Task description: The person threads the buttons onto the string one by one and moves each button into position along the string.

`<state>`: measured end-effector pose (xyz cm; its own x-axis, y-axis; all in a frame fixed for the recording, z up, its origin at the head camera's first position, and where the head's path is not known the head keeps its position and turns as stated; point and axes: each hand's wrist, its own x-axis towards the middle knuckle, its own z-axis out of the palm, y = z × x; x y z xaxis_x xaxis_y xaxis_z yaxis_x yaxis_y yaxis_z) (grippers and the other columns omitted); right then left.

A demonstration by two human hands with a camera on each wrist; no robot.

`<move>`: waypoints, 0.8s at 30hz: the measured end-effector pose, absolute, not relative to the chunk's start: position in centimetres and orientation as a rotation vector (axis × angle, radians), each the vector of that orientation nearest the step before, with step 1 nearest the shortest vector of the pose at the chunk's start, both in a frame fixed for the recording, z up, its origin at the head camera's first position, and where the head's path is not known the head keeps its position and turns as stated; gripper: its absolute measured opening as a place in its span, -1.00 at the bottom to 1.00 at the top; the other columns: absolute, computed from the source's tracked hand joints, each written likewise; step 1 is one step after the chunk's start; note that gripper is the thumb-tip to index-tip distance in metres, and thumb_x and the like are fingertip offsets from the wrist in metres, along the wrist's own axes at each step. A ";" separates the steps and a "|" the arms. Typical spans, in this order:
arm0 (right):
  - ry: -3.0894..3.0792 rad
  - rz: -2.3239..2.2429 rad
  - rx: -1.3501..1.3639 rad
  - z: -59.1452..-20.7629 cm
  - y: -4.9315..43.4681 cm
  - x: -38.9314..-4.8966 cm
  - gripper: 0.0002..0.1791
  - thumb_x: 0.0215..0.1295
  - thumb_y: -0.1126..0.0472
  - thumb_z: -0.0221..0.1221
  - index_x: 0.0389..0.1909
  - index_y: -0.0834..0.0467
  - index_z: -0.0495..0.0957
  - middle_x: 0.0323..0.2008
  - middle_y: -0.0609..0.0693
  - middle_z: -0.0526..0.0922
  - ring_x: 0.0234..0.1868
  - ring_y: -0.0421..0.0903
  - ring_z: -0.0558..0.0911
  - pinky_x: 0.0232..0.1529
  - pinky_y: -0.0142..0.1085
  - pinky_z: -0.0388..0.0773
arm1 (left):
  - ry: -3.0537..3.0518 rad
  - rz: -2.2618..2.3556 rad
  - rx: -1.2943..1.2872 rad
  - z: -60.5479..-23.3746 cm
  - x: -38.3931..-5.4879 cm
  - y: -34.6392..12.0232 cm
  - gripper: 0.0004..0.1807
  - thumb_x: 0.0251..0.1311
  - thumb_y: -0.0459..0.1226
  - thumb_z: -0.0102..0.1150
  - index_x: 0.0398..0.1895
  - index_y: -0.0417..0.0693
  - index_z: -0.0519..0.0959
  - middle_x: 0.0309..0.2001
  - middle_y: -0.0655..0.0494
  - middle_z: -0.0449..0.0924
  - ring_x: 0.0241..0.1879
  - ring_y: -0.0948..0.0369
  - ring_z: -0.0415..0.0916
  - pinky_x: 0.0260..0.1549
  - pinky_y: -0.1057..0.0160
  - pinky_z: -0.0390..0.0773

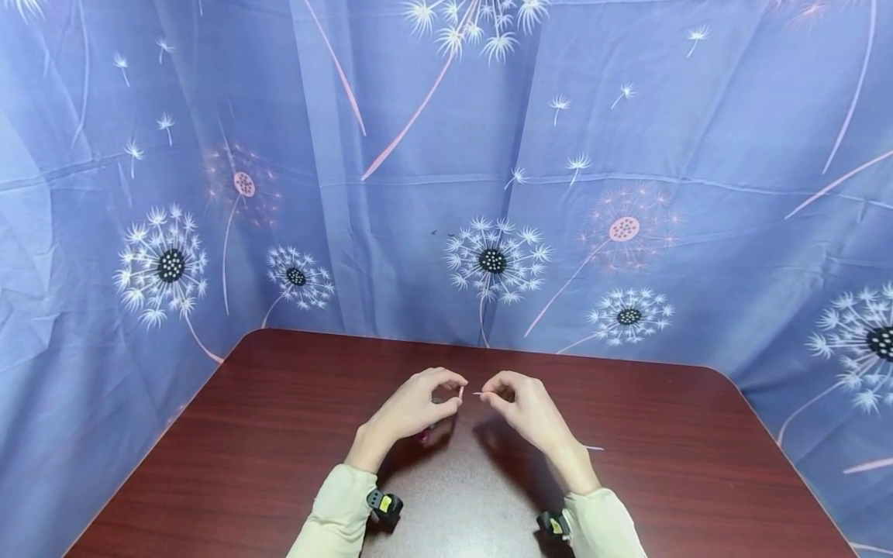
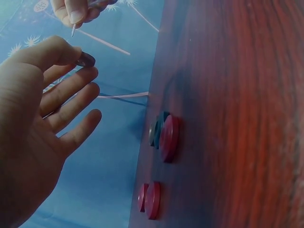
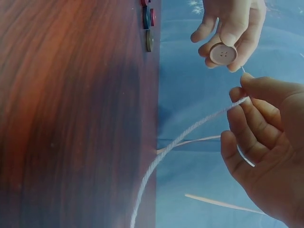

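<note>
A pale pinkish-brown button with four holes [image 3: 216, 57] is pinched between thumb and fingertips of my left hand [image 1: 413, 403], held up above the table. Its dark edge shows in the left wrist view. Facing it, my right hand [image 1: 525, 407] pinches a whitish twisted cord [image 3: 178, 137] close to its end. A short thin tip of cord sticks out toward the button, with a small gap between them in the head view. The rest of the cord hangs from the right fingers in a curve. Whether the tip lines up with a hole cannot be told.
Several buttons lie on the dark red wooden table [image 1: 279, 434] below my left hand: a large red button [image 2: 169, 138] beside teal and brownish ones, and two smaller red buttons [image 2: 152, 200]. A blue dandelion-patterned curtain [image 1: 418, 256] hangs behind the table.
</note>
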<state>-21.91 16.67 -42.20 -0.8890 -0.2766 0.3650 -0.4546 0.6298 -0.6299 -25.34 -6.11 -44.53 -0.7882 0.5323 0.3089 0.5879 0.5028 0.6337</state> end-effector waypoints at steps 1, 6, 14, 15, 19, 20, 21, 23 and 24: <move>-2.618 1.111 0.600 -42.2 16.6 -21.9 -0.89 0.26 0.11 0.34 -0.34 0.06 0.68 -0.45 -0.28 0.66 -0.45 -0.35 0.51 -0.36 -0.44 0.46 | -2.656 -1.170 -0.998 -44.5 -25.3 -6.1 -0.67 0.27 -0.18 0.22 0.08 0.00 0.62 -0.06 0.27 0.63 -0.01 0.31 0.56 0.01 0.21 0.57; -2.615 1.113 0.605 -42.2 16.5 -22.0 -0.91 0.26 0.13 0.34 -0.34 0.06 0.67 -0.45 -0.27 0.66 -0.45 -0.35 0.51 -0.35 -0.44 0.47 | -2.618 -1.222 -1.024 -44.5 -25.3 -6.0 -0.69 0.30 -0.18 0.21 0.08 0.00 0.61 -0.06 0.26 0.64 -0.01 0.31 0.58 0.01 0.22 0.59; -2.591 1.091 0.598 -42.2 16.2 -21.9 -0.95 0.21 0.22 0.35 -0.35 0.03 0.67 -0.44 -0.26 0.67 -0.42 -0.35 0.54 -0.32 -0.43 0.52 | -2.564 -1.348 -1.096 -44.4 -25.3 -5.9 -0.68 0.32 -0.21 0.21 0.09 -0.09 0.60 -0.05 0.22 0.66 -0.03 0.29 0.61 0.00 0.27 0.61; -2.588 1.092 0.597 -42.2 16.1 -21.9 -0.95 0.21 0.23 0.35 -0.35 0.03 0.67 -0.44 -0.26 0.67 -0.43 -0.35 0.54 -0.33 -0.43 0.51 | -2.563 -1.353 -1.100 -44.4 -25.3 -5.8 -0.68 0.32 -0.21 0.21 0.09 -0.09 0.60 -0.05 0.21 0.66 -0.03 0.28 0.61 0.00 0.27 0.61; -2.586 1.088 0.599 -42.3 16.0 -21.9 -0.95 0.20 0.24 0.35 -0.34 0.05 0.67 -0.45 -0.26 0.67 -0.44 -0.35 0.53 -0.35 -0.44 0.50 | -2.572 -1.352 -1.103 -44.4 -25.3 -5.7 -0.67 0.32 -0.20 0.22 0.10 -0.08 0.60 -0.03 0.21 0.66 -0.02 0.28 0.62 0.01 0.26 0.60; -2.587 1.084 0.599 -42.3 16.0 -21.9 -0.95 0.21 0.24 0.35 -0.34 0.04 0.67 -0.45 -0.26 0.67 -0.44 -0.35 0.52 -0.35 -0.44 0.49 | -2.578 -1.351 -1.101 -44.4 -25.3 -5.7 -0.67 0.32 -0.19 0.22 0.11 -0.07 0.60 -0.03 0.21 0.66 -0.02 0.29 0.62 0.01 0.27 0.60; -2.589 1.083 0.596 -42.3 16.0 -21.9 -0.94 0.21 0.25 0.35 -0.35 0.03 0.67 -0.45 -0.26 0.67 -0.45 -0.35 0.52 -0.35 -0.44 0.49 | -2.582 -1.350 -1.102 -44.4 -25.3 -5.7 -0.67 0.32 -0.19 0.22 0.11 -0.06 0.60 -0.03 0.21 0.66 -0.02 0.30 0.62 0.01 0.28 0.60; -2.590 1.079 0.594 -42.4 16.0 -21.9 -0.94 0.21 0.25 0.34 -0.35 0.02 0.67 -0.45 -0.26 0.66 -0.45 -0.35 0.52 -0.35 -0.44 0.49 | -2.590 -1.355 -1.100 -44.5 -25.3 -5.6 -0.68 0.32 -0.19 0.22 0.11 -0.04 0.60 -0.03 0.21 0.66 -0.02 0.31 0.61 0.01 0.29 0.60; -2.589 1.079 0.595 -42.4 16.0 -21.9 -0.93 0.22 0.26 0.34 -0.35 0.01 0.67 -0.45 -0.26 0.66 -0.45 -0.34 0.52 -0.35 -0.44 0.49 | -2.593 -1.358 -1.099 -44.5 -25.2 -5.6 -0.68 0.32 -0.19 0.22 0.11 -0.03 0.60 -0.03 0.22 0.66 -0.02 0.32 0.61 0.01 0.30 0.60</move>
